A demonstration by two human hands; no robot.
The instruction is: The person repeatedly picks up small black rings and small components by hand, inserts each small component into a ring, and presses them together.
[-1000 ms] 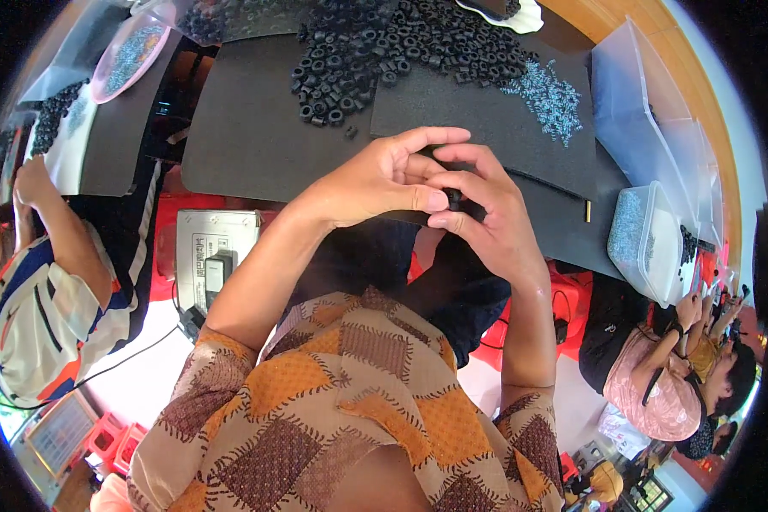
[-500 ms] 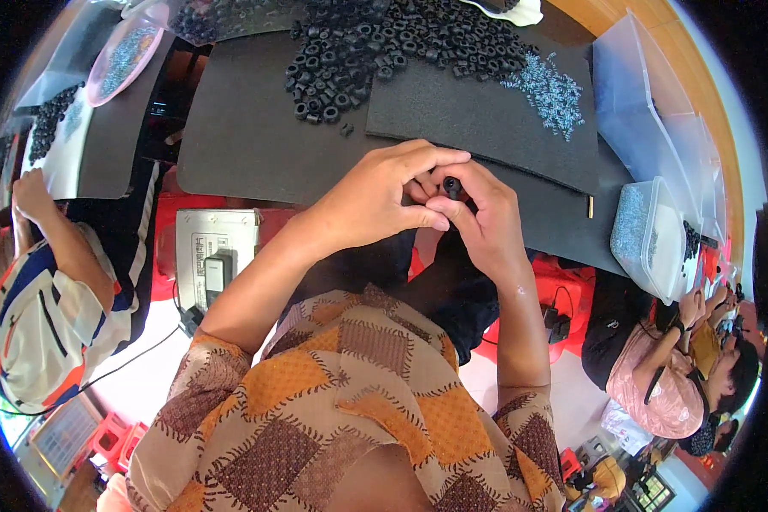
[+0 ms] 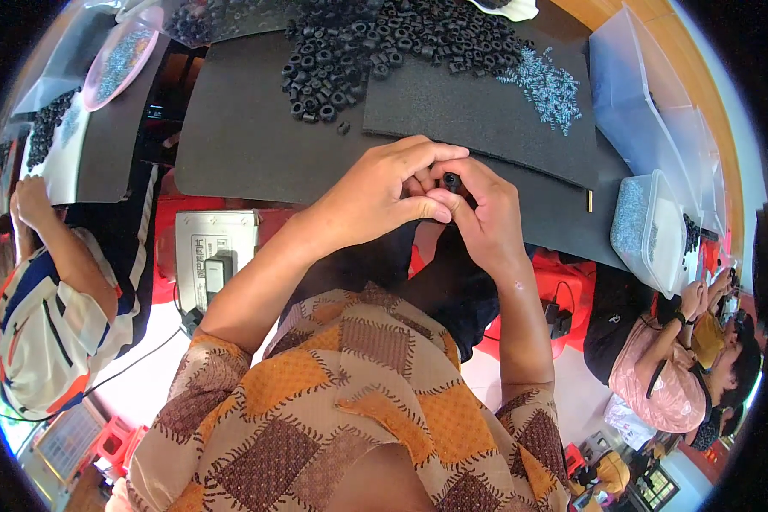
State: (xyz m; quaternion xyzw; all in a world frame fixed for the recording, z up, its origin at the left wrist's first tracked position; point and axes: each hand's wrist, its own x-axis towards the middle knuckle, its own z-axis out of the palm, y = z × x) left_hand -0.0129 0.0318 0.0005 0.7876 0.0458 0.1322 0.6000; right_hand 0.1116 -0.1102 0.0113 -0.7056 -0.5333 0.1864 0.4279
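Note:
A small black ring-shaped part [image 3: 452, 181] with a round hole sits between my hands, just off the table's near edge. My right hand [image 3: 489, 209] pinches it with thumb and fingers. My left hand [image 3: 392, 189] is curled against the right, its thumb tip by the part; whatever its fingertips hold is hidden. Beyond the hands, a heap of black ring-shaped parts [image 3: 337, 77] covers the far part of the table. Small light-blue pieces [image 3: 542, 90] lie in a pile on a black foam mat [image 3: 452, 107].
A clear tub of light-blue pieces [image 3: 648, 230] stands at the right edge, with clear bins [image 3: 636, 85] behind it. A pink basin [image 3: 126, 60] is at the far left. A metal box [image 3: 216, 252] sits below the table edge. Co-workers [image 3: 55, 299] sit on both sides.
My hands stay together around the black part with barely any movement. The left thumb tip shifts slightly, and the whole view moves a little.

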